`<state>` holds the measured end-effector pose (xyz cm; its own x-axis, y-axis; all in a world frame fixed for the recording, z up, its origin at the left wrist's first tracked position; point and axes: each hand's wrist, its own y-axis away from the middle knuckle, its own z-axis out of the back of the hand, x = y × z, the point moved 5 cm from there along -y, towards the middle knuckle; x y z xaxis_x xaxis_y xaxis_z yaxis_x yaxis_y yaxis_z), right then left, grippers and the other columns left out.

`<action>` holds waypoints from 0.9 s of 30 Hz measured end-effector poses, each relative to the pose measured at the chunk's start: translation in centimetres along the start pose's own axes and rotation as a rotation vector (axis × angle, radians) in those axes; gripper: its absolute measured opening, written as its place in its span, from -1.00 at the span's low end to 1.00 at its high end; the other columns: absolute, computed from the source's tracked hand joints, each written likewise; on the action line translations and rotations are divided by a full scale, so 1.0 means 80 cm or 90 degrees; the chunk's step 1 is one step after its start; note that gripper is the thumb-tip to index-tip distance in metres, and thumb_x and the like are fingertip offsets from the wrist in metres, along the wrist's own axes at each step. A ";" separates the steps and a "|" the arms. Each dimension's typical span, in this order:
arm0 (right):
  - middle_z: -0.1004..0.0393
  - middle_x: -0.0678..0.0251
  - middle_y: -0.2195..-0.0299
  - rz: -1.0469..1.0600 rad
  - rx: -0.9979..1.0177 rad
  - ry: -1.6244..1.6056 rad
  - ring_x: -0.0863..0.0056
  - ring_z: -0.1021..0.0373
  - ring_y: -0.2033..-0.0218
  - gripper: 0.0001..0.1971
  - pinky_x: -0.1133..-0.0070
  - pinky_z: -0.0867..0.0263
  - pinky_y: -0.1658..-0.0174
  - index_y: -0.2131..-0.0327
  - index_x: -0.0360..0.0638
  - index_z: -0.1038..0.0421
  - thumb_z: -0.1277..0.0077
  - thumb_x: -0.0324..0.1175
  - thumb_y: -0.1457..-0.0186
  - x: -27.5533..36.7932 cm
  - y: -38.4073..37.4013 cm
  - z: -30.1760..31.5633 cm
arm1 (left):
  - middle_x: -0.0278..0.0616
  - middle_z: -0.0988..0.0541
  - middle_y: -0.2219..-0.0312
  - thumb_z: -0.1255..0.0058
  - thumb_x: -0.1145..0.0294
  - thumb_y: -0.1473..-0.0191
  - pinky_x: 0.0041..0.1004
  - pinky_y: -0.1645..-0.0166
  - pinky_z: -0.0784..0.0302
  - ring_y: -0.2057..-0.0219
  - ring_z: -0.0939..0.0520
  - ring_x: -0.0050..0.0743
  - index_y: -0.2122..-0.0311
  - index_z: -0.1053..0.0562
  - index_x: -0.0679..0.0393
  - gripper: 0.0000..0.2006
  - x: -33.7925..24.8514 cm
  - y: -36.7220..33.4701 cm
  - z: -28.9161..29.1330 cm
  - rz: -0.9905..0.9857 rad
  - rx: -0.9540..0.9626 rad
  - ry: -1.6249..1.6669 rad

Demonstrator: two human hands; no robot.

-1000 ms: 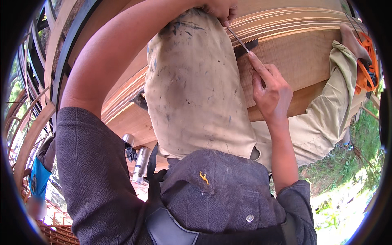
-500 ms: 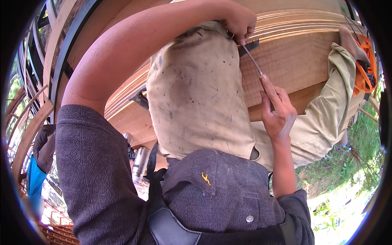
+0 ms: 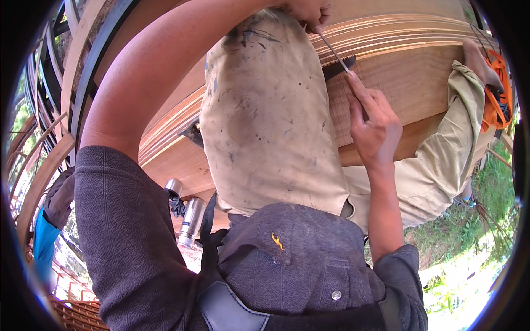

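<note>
Beyond my raised knee in tan, stained trousers [image 3: 270, 121], both hands are on a slim metal file [image 3: 334, 52]. My right hand [image 3: 378, 124] is closed around its near end, with the index finger stretched along it. At the far end, the closed fingers of my left hand [image 3: 312, 12] pinch the tip; part of that hand is cut off by the upper edge. The file slants across the toothed edge of a dark saw blade [image 3: 338, 68]. My thigh hides much of the saw, and a dark piece [image 3: 193, 133] shows on the leg's other side.
Layered wooden boards [image 3: 397, 77] lie beneath and beyond my legs. Two metal flasks [image 3: 192, 220] are by my left side. An orange item [image 3: 497, 94] is near my bare foot at the right. Curved wooden and dark strips [image 3: 83, 71] stand at the left.
Both hands and the file have moved away from my body, with the left hand also going a little left. More of the saw's teeth show beside the knee.
</note>
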<state>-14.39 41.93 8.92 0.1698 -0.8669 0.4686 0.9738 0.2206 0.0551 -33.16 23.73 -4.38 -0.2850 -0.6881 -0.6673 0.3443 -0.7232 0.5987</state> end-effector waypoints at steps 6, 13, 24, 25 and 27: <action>-0.56 0.41 0.36 0.003 0.026 -0.002 0.40 -0.47 0.51 -0.37 0.43 -0.39 0.43 -0.20 0.37 -0.56 -0.29 -0.51 -0.06 0.002 0.039 0.021 | -0.21 -0.75 0.43 -0.42 0.21 0.01 -0.24 0.28 -0.60 0.38 -0.73 -0.38 0.30 -0.72 0.09 -0.78 -0.038 0.005 -0.017 -0.045 0.047 0.047; -0.56 0.39 0.33 -0.010 0.037 0.002 0.39 -0.47 0.50 -0.36 0.44 -0.40 0.42 -0.21 0.36 -0.56 -0.30 -0.51 -0.05 -0.003 0.056 0.025 | -0.17 -0.74 0.44 -0.44 0.21 0.04 -0.21 0.29 -0.58 0.38 -0.72 -0.30 0.30 -0.73 0.09 -0.77 -0.053 -0.005 -0.041 -0.053 0.075 0.054; -0.52 0.42 0.37 -0.025 0.055 0.066 0.34 -0.50 0.49 -0.41 0.38 -0.42 0.40 -0.20 0.44 -0.55 -0.25 -0.44 -0.11 0.027 0.022 -0.001 | -0.09 -0.75 0.41 -0.42 0.21 0.04 -0.20 0.25 -0.62 0.34 -0.75 -0.21 0.29 -0.72 0.11 -0.75 -0.041 0.009 -0.033 0.008 0.047 -0.080; -0.52 0.43 0.38 -0.015 0.053 0.056 0.34 -0.51 0.49 -0.41 0.37 -0.42 0.39 -0.20 0.45 -0.55 -0.24 -0.43 -0.12 0.031 0.009 -0.008 | -0.09 -0.75 0.40 -0.41 0.21 0.04 -0.21 0.25 -0.62 0.34 -0.75 -0.20 0.29 -0.72 0.11 -0.75 -0.023 0.013 -0.020 0.052 0.033 -0.124; -0.51 0.43 0.39 -0.012 0.048 0.060 0.32 -0.52 0.48 -0.43 0.37 -0.43 0.39 -0.20 0.47 -0.55 -0.23 -0.41 -0.13 0.023 -0.011 -0.020 | -0.10 -0.75 0.41 -0.39 0.23 0.02 -0.21 0.25 -0.63 0.34 -0.75 -0.21 0.29 -0.72 0.11 -0.78 0.002 -0.004 -0.008 0.012 -0.017 -0.164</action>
<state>-14.69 39.44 8.35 0.1692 -0.9088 0.3815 0.9634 0.2341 0.1304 -32.78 23.88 -4.97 -0.4958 -0.6962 -0.5192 0.3747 -0.7108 0.5953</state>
